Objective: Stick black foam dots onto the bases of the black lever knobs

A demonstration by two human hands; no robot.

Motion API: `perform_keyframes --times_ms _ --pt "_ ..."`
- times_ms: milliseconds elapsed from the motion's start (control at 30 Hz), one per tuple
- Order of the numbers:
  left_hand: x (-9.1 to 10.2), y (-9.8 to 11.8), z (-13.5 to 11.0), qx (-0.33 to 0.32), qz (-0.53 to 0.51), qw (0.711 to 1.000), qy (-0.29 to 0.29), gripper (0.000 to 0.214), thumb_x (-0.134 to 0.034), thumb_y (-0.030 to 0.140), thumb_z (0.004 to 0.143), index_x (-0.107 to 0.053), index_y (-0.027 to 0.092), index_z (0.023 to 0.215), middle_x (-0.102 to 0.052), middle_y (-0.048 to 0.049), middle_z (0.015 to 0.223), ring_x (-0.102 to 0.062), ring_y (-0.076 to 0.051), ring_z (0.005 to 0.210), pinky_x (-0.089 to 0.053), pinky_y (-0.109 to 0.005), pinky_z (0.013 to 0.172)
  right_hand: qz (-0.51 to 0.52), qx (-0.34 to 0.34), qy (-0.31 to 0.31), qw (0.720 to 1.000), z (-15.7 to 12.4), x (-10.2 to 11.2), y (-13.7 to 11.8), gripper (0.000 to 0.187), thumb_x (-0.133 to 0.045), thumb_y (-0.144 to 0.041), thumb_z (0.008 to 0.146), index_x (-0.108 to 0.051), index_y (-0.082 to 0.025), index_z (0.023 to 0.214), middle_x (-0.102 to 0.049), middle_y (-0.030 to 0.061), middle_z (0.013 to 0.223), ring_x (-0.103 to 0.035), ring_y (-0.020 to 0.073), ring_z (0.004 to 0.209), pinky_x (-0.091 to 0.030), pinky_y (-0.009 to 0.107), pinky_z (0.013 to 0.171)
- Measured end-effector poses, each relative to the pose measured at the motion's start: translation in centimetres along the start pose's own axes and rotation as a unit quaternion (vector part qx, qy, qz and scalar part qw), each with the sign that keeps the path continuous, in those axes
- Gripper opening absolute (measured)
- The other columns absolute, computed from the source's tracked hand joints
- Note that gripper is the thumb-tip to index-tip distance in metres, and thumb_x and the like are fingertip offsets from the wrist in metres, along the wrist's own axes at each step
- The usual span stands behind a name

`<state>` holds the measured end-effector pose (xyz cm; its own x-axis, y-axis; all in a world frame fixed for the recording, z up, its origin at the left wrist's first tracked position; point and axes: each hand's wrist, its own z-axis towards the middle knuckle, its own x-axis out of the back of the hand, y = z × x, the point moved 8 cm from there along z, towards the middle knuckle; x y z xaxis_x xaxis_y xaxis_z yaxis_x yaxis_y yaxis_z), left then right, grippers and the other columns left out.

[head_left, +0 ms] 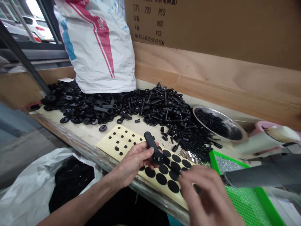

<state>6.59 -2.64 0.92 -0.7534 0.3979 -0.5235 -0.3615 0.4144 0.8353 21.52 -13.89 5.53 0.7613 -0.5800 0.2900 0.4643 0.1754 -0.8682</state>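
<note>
Workbench (pixel 58 116) with a white sack (pixel 98 47), heaps of black bolts (pixel 162 106) and knobs, a steel bowl (pixel 217 124) of bolts, a green tray (pixel 244 201) at right. Left hand (pixel 134 163) holds a black lever handle (pixel 151 146) upright, fingers (pixel 143 151) clenched round its narrow arm, round head with a hole at the lower end, just above a cream pad sheet (pixel 122 141) with black round pads. Right hand (pixel 207 194) sits over the sheet beside the handle, fingers pinched; blurred, cannot tell what they grip.
</note>
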Motion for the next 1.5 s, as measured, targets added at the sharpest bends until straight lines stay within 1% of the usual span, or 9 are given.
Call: perform_keyframes --times_ms 67,167,267,567,767,933,1067,1233,1500 --pt "-0.1 0.0 -0.1 -0.006 0.005 1.000 -0.005 0.032 -0.061 0.032 0.089 -0.063 0.015 0.116 -0.068 -0.0112 0.099 -0.063 -0.014 0.071 -0.046 -0.023 0.060 0.084 -0.086 0.023 0.993 1.1 -1.1 2.7 0.017 -0.064 -0.040 0.085 -0.066 -0.022 0.084 -0.064 0.0019 0.087 -0.058 0.0154 0.078 -0.049 0.029 0.070" --pt "-0.2 -0.3 0.0 -0.003 0.010 1.000 -0.008 0.033 -0.061 0.032 0.088 -0.063 0.014 0.116 -0.068 -0.0097 0.091 -0.062 -0.014 0.069 -0.046 -0.024 0.060 0.223 -0.245 0.015 0.943 0.6 -3.4 6.2 0.026 -0.076 -0.043 0.072 -0.068 -0.020 0.079 -0.062 0.0003 0.078 -0.055 0.0149 0.074 -0.046 0.029 0.071" --pt "-0.2 -0.5 0.2 -0.004 0.011 1.000 -0.002 0.034 -0.062 0.033 0.088 -0.063 0.013 0.115 -0.068 -0.0090 0.086 -0.061 -0.014 0.067 -0.046 -0.024 0.059 0.260 -0.297 -0.014 0.919 -0.3 -4.9 7.0 0.030 -0.078 -0.044 0.068 -0.069 -0.019 0.081 -0.062 0.0007 0.080 -0.053 0.0150 0.077 -0.045 0.029 0.075" --pt "0.1 -1.2 0.5 0.000 -0.012 1.000 0.012 0.036 -0.066 0.036 0.084 -0.064 0.014 0.113 -0.068 -0.0102 0.094 -0.060 -0.014 0.068 -0.047 -0.024 0.060 0.281 -0.308 -0.046 0.908 -0.6 -6.5 7.5 0.025 -0.075 -0.042 0.073 -0.068 -0.019 0.079 -0.059 0.0003 0.073 -0.050 0.0154 0.073 -0.042 0.027 0.069" --pt "0.6 -1.1 0.9 -0.009 0.005 1.000 0.026 0.033 -0.065 0.037 0.084 -0.066 0.014 0.108 -0.067 -0.0082 0.083 -0.059 -0.013 0.065 -0.045 -0.024 0.059 0.254 -0.281 0.059 0.924 -0.5 -4.7 7.6 0.025 -0.079 -0.041 0.068 -0.067 -0.020 0.076 -0.059 -0.0002 0.079 -0.051 0.0147 0.076 -0.044 0.028 0.073" --pt "0.5 -1.5 1.0 -0.001 -0.013 1.000 0.019 0.037 -0.067 0.039 0.083 -0.066 0.014 0.109 -0.068 -0.0100 0.090 -0.061 -0.015 0.069 -0.046 -0.024 0.059 0.267 -0.286 -0.004 0.920 -0.5 -6.3 7.7 0.024 -0.076 -0.041 0.073 -0.066 -0.019 0.076 -0.060 -0.0006 0.077 -0.050 0.0140 0.076 -0.043 0.026 0.072" --pt "0.6 -1.5 1.1 0.001 -0.014 1.000 0.019 0.034 -0.064 0.035 0.086 -0.064 0.013 0.111 -0.068 -0.0101 0.091 -0.059 -0.013 0.067 -0.047 -0.024 0.060 0.276 -0.304 -0.001 0.912 -0.7 -6.6 8.2 0.024 -0.077 -0.041 0.072 -0.067 -0.019 0.076 -0.061 -0.0009 0.077 -0.051 0.0140 0.078 -0.043 0.026 0.077" --pt "0.7 -1.5 1.3 -0.001 -0.012 1.000 0.023 0.029 -0.061 0.033 0.088 -0.065 0.013 0.110 -0.067 -0.0097 0.090 -0.059 -0.013 0.071 -0.047 -0.023 0.060 0.272 -0.298 0.000 0.915 -0.7 -6.5 8.3 0.024 -0.077 -0.040 0.072 -0.066 -0.019 0.075 -0.059 -0.0019 0.075 -0.050 0.0128 0.076 -0.042 0.024 0.074" --pt "0.4 -1.7 1.3 0.003 -0.015 1.000 0.007 0.030 -0.059 0.030 0.089 -0.063 0.013 0.114 -0.068 -0.0103 0.089 -0.059 -0.012 0.066 -0.048 -0.022 0.059 0.277 -0.313 0.007 0.909 -0.7 -6.7 8.8 0.025 -0.079 -0.040 0.070 -0.067 -0.019 0.077 -0.062 -0.0009 0.078 -0.051 0.0137 0.077 -0.044 0.026 0.077"
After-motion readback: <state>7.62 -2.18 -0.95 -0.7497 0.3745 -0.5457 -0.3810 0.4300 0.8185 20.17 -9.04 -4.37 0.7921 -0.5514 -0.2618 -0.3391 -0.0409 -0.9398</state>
